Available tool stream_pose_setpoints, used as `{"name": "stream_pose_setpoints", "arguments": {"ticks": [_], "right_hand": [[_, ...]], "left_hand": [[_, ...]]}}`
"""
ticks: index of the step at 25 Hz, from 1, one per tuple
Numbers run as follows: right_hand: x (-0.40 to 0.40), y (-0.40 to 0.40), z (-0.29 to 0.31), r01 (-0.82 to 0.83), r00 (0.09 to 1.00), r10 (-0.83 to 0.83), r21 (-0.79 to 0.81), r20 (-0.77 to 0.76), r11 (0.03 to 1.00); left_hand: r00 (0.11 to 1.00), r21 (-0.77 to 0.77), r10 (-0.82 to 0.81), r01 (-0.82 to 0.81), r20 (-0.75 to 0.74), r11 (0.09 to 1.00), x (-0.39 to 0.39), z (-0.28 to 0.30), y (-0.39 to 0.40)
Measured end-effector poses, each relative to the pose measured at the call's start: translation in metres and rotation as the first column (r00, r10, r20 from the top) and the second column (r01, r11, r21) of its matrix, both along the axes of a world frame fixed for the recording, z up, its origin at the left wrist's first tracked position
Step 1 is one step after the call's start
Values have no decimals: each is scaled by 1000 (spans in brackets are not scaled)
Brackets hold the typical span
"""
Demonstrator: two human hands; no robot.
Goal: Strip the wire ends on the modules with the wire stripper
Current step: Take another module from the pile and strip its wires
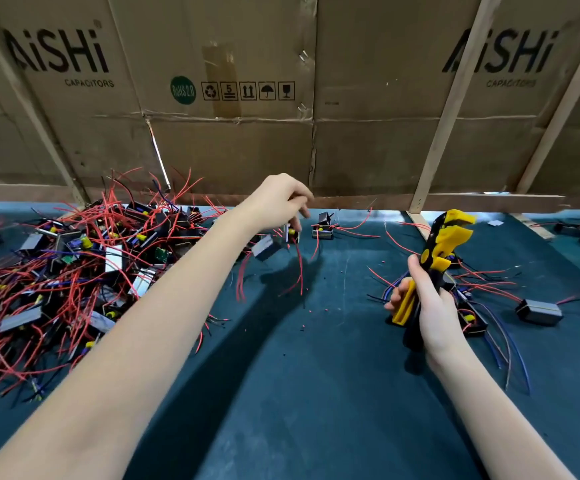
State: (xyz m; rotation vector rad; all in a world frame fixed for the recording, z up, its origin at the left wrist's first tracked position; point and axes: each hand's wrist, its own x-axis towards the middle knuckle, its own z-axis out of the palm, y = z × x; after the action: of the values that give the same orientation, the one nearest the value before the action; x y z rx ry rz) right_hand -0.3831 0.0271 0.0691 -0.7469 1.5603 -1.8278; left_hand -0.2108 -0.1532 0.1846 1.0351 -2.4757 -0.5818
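Note:
My left hand (280, 199) reaches out over the far middle of the dark green mat (316, 375). Its fingers curl down and pinch a small black module (292, 234), whose red wires (299, 271) hang below it; the grip is blurred. A grey-faced module (265, 247) sits just left of it. My right hand (429, 303) grips the handles of the yellow and black wire stripper (444, 244), held upright with its jaws pointing up, to the right of the mat's middle. A big tangled pile of modules (74, 271) with red wires fills the left side.
Another module (323, 231) lies just beyond my left hand. More modules with red and blue wires (472, 306) lie behind my right hand, and a grey one (538, 311) further right. A cardboard wall (229, 150) with wooden slats (444, 133) closes the back.

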Motion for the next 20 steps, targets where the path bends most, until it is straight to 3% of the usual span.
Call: {"name": "stream_pose_setpoints", "arguments": {"ticks": [2,5,11,14,17,18,20], "right_hand": [[-1,-1,0,-5,1000,5,11,-1,1000],[-1,-2,-1,-2,1000,3,18,-11,1000],[-2,-4,-1,-12,1000,13,29,-26,999],[0,-3,-2,-21,999,22,32,-39,999],[0,-2,-1,-20,999,22,32,-39,999],[0,-2,-1,-21,999,22,30,-34,999],[1,-1,0,-27,999,28,25,-20,999]], "left_hand": [[999,-46,-6,8,46,999,1,2,-3],[968,-15,71,-69,239,997,15,4,-2],[792,297,39,-274,609,915,83,45,20],[740,169,169,-358,650,918,115,52,26],[833,-156,245,-192,495,969,120,34,27],[878,-160,161,-98,452,982,115,25,33],[888,-1,-78,88,452,996,104,8,51]]}}
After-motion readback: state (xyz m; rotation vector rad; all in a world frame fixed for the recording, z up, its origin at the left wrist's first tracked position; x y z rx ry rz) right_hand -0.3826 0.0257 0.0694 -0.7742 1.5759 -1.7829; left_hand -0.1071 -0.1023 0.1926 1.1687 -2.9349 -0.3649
